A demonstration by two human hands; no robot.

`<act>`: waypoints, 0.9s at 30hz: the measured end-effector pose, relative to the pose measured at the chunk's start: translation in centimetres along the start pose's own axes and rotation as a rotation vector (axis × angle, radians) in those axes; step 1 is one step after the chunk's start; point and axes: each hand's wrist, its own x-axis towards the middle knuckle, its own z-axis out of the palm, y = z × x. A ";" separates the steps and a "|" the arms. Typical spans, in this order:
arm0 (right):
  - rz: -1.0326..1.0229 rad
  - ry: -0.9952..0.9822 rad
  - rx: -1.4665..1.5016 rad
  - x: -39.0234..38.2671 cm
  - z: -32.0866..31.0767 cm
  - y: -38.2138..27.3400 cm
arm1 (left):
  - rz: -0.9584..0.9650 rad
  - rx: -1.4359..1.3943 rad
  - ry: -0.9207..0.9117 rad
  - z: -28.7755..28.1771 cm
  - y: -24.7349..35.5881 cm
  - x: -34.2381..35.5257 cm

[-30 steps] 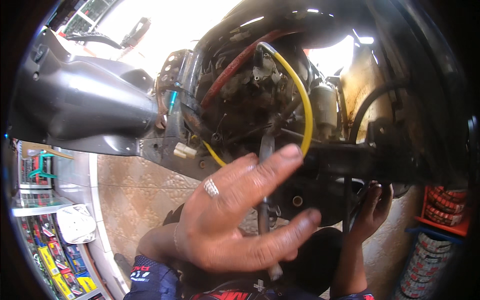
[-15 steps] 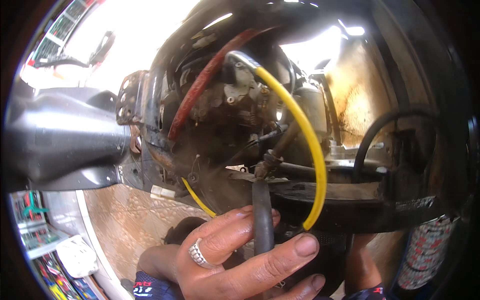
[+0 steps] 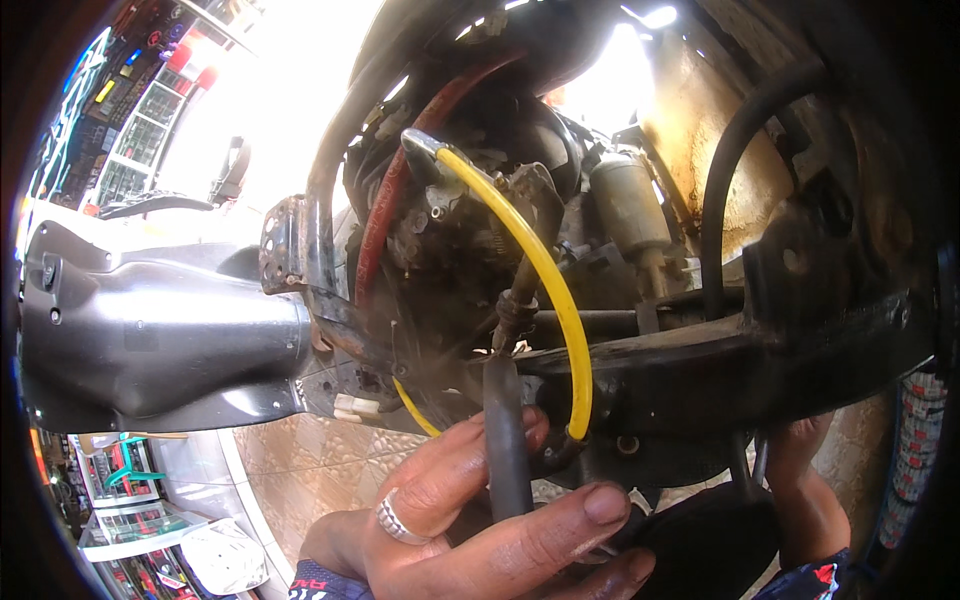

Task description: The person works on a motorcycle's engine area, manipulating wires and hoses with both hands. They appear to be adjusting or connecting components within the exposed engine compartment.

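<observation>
My left hand [image 3: 465,530], with a silver ring, has its fingers curled around an upright black hose [image 3: 505,430]. A yellow tube [image 3: 550,280] arches from a metal elbow down to a black fitting beside that hand. Behind it are a red hose [image 3: 382,235], a dark, grimy engine [image 3: 470,190] and a dull cylindrical canister [image 3: 628,205]. My right hand [image 3: 800,450] reaches up at the lower right under the black frame rail [image 3: 680,375], with its fingertips hidden.
A black plastic panel [image 3: 160,340] extends left. Shelves of packaged goods [image 3: 130,520], a white object [image 3: 222,560] and a display rack [image 3: 140,125] stand at the left. Wrapped stacked rolls [image 3: 910,450] are at the right edge, over a tiled floor [image 3: 280,480].
My left hand has moved lower and closed around the black hose. My right hand's fingers have become hidden behind the rail. The view has shifted, showing more of the left-hand racks.
</observation>
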 end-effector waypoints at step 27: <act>-0.101 0.051 -0.055 1.7 1.6 -1.6 | 0.039 -0.003 -0.082 0.7 1.1 1.4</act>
